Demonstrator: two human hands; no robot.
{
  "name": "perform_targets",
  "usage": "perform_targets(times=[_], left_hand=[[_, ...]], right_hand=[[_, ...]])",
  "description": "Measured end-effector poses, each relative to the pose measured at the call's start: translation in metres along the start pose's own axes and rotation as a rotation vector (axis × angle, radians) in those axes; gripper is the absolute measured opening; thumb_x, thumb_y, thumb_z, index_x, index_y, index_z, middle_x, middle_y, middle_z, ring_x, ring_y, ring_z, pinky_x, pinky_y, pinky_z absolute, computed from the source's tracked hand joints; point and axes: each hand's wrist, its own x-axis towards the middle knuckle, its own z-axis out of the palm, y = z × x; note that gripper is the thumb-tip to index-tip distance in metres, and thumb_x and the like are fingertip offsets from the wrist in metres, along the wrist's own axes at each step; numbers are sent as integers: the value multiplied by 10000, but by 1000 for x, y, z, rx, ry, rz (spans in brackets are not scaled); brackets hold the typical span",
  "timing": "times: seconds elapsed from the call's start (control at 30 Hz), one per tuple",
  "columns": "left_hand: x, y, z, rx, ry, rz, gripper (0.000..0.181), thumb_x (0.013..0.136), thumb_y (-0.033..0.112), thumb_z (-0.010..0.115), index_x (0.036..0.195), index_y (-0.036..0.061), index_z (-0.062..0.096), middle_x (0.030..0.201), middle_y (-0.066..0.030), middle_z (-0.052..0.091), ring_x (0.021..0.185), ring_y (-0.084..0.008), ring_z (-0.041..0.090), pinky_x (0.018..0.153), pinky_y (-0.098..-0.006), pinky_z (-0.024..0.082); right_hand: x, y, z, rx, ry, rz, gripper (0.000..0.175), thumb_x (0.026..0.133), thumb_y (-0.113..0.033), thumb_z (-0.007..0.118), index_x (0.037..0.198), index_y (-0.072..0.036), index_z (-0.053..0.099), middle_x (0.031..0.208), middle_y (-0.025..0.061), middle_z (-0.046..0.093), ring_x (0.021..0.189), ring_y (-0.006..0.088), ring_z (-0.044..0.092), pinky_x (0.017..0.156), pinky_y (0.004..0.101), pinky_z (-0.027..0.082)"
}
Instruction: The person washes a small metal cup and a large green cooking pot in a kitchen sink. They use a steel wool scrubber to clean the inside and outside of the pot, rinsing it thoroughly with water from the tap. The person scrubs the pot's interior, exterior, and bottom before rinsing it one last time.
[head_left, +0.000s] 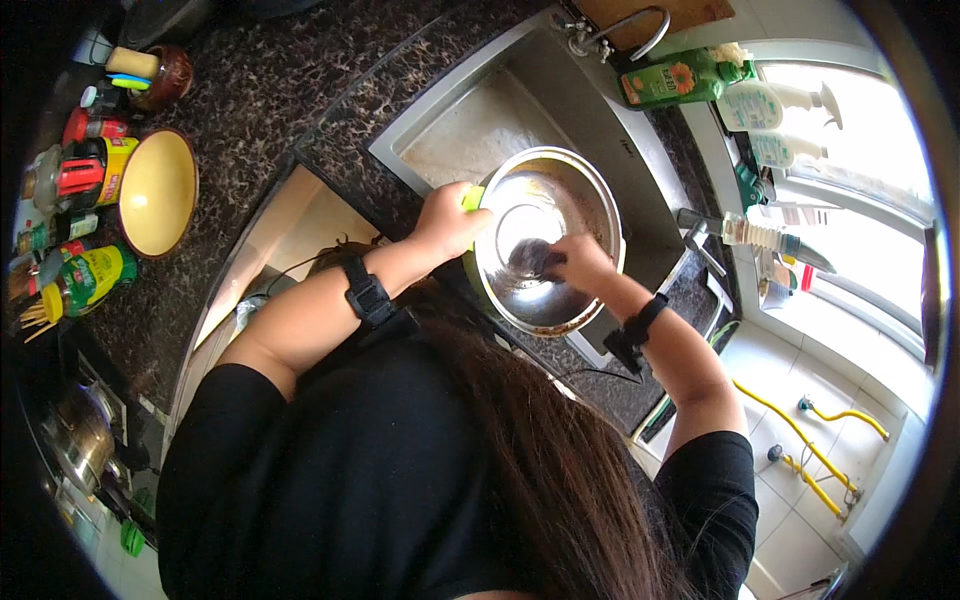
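A round metal pot (550, 300), shiny inside with brown stains near its rim, is tilted over the near edge of the stainless steel sink (480, 120). My left hand (450, 221) grips the pot's side at a bright green part, perhaps a handle. Inside the pot, my right hand (581, 262) holds a dark scouring pad (531, 259) against the inner surface. Its fingertips are partly hidden by the pad.
A curved faucet (649, 30) stands at the sink's far corner, beside a green detergent bottle (667, 79) and white spray bottles (752, 106). On the dark stone counter (247, 97) at left are a yellow bowl (159, 193) and several jars. Yellow hoses (795, 431) run at right.
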Motion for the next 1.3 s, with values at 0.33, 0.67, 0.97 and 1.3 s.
perform_targets(times=[0.33,0.67,0.97,1.3], left_hand=[[21,-15,3,-3,-7,46,281,685,210,648,836,-24,613,764,-178,651,721,-264,649,669,-358,499],[37,-23,10,-71,-33,10,295,685,188,653,872,-37,614,808,-174,660,742,-250,649,682,-351,503],[14,-10,5,-71,-26,30,212,707,110,617,860,-35,601,758,-83,644,681,-138,597,636,-293,485],[4,-11,4,-93,-14,-1,201,725,89,605,886,-31,604,793,-90,654,706,-144,612,655,-298,494]], right_hand=[[14,-34,-8,-17,377,-58,327,848,-177,579,1158,-95,516,1023,225,584,915,401,572,773,448,475],[-8,-59,25,-241,228,-574,299,791,-106,577,1078,-159,642,1154,87,531,1056,265,496,881,351,480],[34,19,-21,-235,131,-362,163,741,-115,611,884,-64,672,896,146,586,886,320,556,792,415,460],[42,-9,-2,51,521,-103,219,787,-178,650,936,-20,681,864,183,627,848,335,599,773,392,468]])
